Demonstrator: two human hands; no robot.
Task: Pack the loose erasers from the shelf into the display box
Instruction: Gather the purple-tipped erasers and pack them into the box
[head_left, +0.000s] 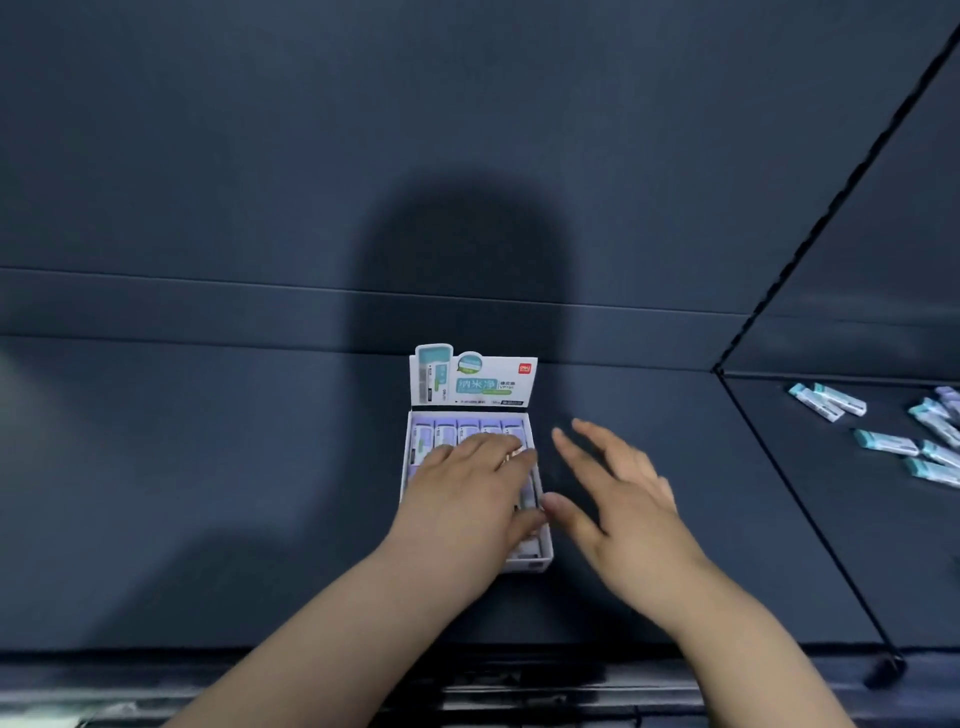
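In the head view the display box (527, 564) (printed card (470, 382) upright behind) is seen on the shelf (208, 467), the left hand (470, 493) pressed flat on its packed erasers (470, 431), the right hand (618, 493) spread empty just beside it. Rows could be dislodged if the flat hand is dragged off. The loose erasers (883, 444), white with teal ends, lie well apart at right.

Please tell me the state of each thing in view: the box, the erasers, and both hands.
Box: open, flap upright.
Packed erasers: side by side inside the box.
Loose erasers: scattered at the far right, outside the box.
Left hand: open, resting flat on the packed erasers.
Right hand: open, holds nothing, beside the box.
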